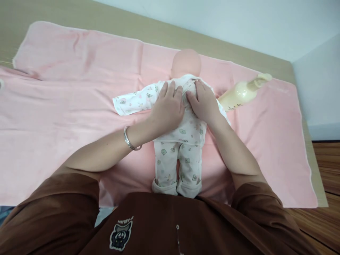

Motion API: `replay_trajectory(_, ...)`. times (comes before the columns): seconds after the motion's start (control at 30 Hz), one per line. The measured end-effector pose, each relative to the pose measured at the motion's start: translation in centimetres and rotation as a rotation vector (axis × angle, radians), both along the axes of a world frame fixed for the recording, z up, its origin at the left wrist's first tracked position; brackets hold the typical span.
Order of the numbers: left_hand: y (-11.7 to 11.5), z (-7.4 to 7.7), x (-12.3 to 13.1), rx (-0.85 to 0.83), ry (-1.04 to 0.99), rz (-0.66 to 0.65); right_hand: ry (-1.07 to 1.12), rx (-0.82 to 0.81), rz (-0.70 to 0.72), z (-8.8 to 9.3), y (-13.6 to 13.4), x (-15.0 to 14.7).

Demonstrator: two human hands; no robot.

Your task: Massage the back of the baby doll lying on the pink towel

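Observation:
A baby doll (186, 63) lies on the pink cloth, its bald head away from me and no face showing. It wears a white printed top (183, 132) and matching pants (166, 163). My left hand (170, 106) rests flat on the doll's upper body, fingers stretched toward the head. Beside it, my right hand (204, 102) lies on the other side of the top, thumb apart from its fingers. Fabric is wrinkled between the two hands. One long sleeve (135, 101) extends left, looking flat; the other is mostly hidden by my right forearm.
A pale yellow pump bottle (239, 95) lies tilted right of the doll, its pump pointing to the far right. Under everything spreads a pink cloth (87, 88) on a wooden table (127, 26). A white wall stands behind, and wooden floor (326, 166) shows at the right.

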State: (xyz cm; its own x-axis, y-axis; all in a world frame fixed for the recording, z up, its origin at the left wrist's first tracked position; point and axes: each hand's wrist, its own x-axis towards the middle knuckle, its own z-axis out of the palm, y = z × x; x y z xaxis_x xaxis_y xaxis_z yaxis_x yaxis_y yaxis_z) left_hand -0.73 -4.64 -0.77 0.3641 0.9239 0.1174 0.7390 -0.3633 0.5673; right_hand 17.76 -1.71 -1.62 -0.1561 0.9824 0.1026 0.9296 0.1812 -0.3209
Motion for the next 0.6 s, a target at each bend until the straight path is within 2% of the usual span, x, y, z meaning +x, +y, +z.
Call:
replay_trajectory(0.07,0.6,-0.1,0.0,-0.04,-0.015,0.023,-0.047,0.028,-0.002,0.2,-0.8,-0.5)
replay_trajectory(0.17,2.3,-1.2,-0.1,-0.054,-0.071,0.078,-0.113,0.025,-0.006,1.0,-2.9,-1.9)
replay_trajectory(0.33,3.8,-3.2,-0.1,0.046,-0.141,0.142,-0.138,0.028,0.028,1.9,-5.3,-3.3)
replay_trajectory(0.47,3.4,-3.4,-0.1,0.09,-0.121,0.167,-0.03,0.024,0.043,1.6,-3.7,-1.9)
replay_trajectory(0.6,3.3,-3.0,0.0,0.097,-0.116,0.175,0.025,0.018,-0.061,0.7,-1.4,-0.8)
